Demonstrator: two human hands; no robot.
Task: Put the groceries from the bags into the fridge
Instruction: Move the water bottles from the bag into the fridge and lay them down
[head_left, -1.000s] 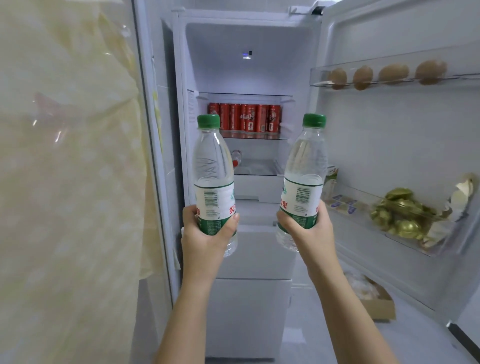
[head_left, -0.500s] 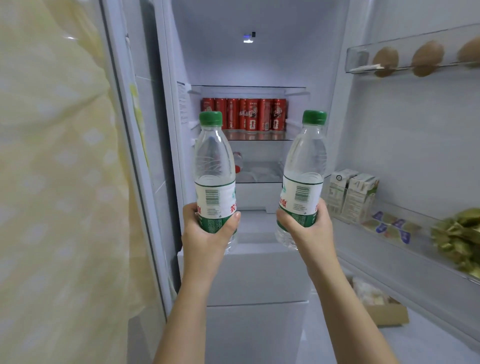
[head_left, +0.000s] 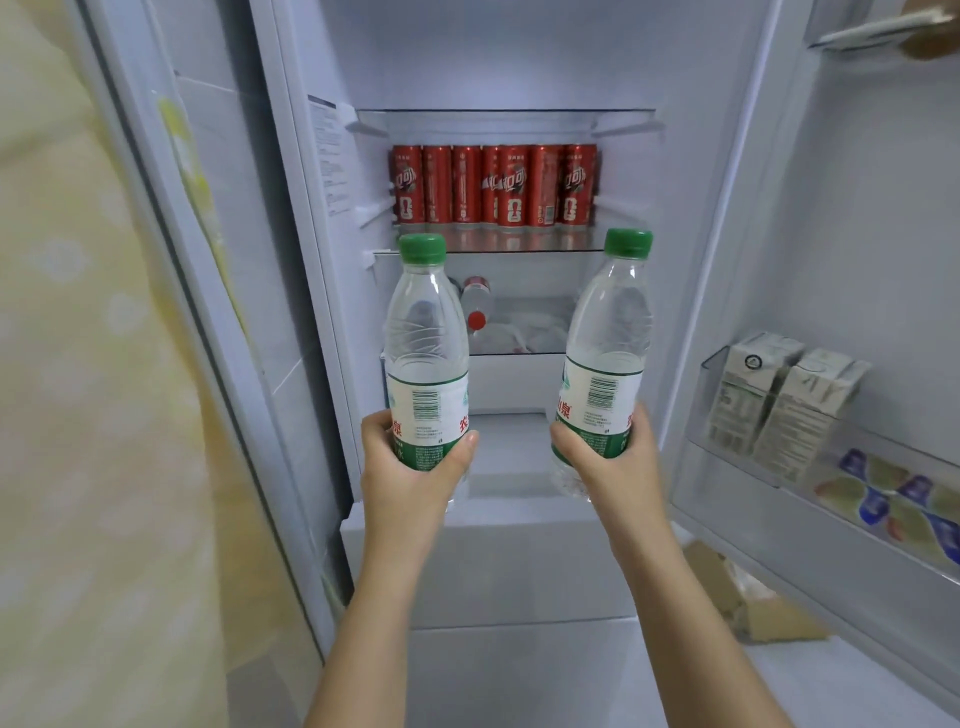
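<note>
I stand in front of the open fridge (head_left: 519, 67). My left hand (head_left: 410, 478) grips the lower part of a clear water bottle with a green cap (head_left: 426, 338), held upright. My right hand (head_left: 610, 467) grips a second water bottle of the same kind (head_left: 608, 332), tilted slightly to the right. Both bottles hang in front of the fridge's lower compartment, just below the glass shelf (head_left: 519, 241) that carries a row of red cans (head_left: 493, 184).
Under the cans, a compartment holds red-capped bottles (head_left: 475, 301) lying down and white bags. The open door's rack (head_left: 831, 467) on the right holds two cartons (head_left: 779, 400) and small cups. A cardboard box (head_left: 753, 603) sits on the floor. A yellow curtain (head_left: 78, 415) fills the left.
My view has moved closer to the fridge and the interior fills more of the frame. Both hands keep their grip on the bottles, which now sit lower against the shelves.
</note>
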